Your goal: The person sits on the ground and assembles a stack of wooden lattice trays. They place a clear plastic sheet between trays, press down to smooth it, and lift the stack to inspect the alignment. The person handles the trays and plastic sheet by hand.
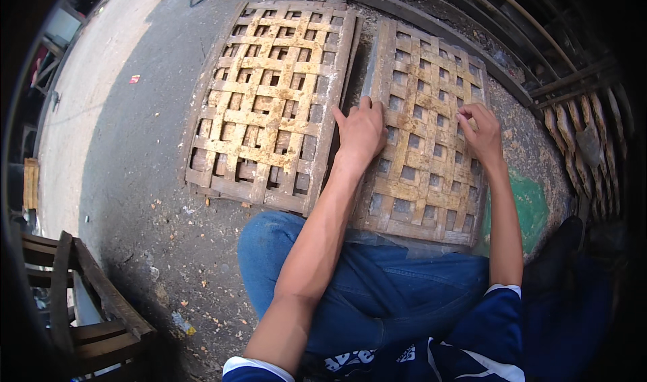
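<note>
A woven lattice panel of flat wooden or bamboo strips in a wooden frame (431,129) lies in front of my knees, flecked with pale brown crumbs. My left hand (362,134) rests over its left rail, thumb stretched out toward the neighbouring panel. Above its right side, my right hand (482,131) is closed, thumb and fingertips together in a pinch. Whatever sits between those fingertips is too small to tell. To the left lies a similar lattice panel (266,85), on top of at least one more frame; no hand holds it.
Wooden slatted frames (101,301) stand at the lower left. A green patch (526,210) shows on the ground at right. Dark beams (438,32) run along the far right, beside hanging brownish pieces (586,139). Crumbs and scraps litter the grey ground (148,126).
</note>
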Action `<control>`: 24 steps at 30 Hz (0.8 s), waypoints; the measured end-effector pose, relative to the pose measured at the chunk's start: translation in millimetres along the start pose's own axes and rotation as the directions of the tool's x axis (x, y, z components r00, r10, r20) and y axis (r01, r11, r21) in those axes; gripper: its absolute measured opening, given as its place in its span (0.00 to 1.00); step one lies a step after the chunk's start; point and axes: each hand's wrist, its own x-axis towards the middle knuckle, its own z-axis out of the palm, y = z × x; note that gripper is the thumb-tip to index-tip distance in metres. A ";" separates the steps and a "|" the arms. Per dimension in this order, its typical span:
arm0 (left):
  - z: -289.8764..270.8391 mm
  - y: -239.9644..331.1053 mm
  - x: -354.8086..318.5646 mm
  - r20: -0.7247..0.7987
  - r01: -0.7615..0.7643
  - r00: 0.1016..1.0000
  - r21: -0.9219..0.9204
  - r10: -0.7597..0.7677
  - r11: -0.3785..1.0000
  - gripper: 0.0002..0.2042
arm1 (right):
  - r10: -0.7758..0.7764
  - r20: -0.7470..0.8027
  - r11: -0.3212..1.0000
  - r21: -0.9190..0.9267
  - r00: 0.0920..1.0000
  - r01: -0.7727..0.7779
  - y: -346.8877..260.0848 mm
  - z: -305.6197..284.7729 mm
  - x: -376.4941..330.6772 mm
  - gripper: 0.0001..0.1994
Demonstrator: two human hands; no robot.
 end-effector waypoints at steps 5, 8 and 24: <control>-7.1 3.2 2.1 0.010 -0.036 0.999 -0.003 0.036 0.999 0.26 | 0.426 -0.416 0.847 -0.127 0.803 -0.515 108.6 -91.7 -112.3 0.18; -0.8 2.6 6.6 -0.043 -0.099 0.994 0.010 0.099 0.995 0.26 | 0.485 -0.426 0.688 -0.353 0.764 -0.633 149.5 -116.3 -178.2 0.18; -4.7 -3.0 3.5 0.022 -0.071 0.997 0.076 0.069 0.995 0.26 | 0.561 0.685 0.753 -0.187 0.465 -0.631 87.4 -76.3 -135.3 0.25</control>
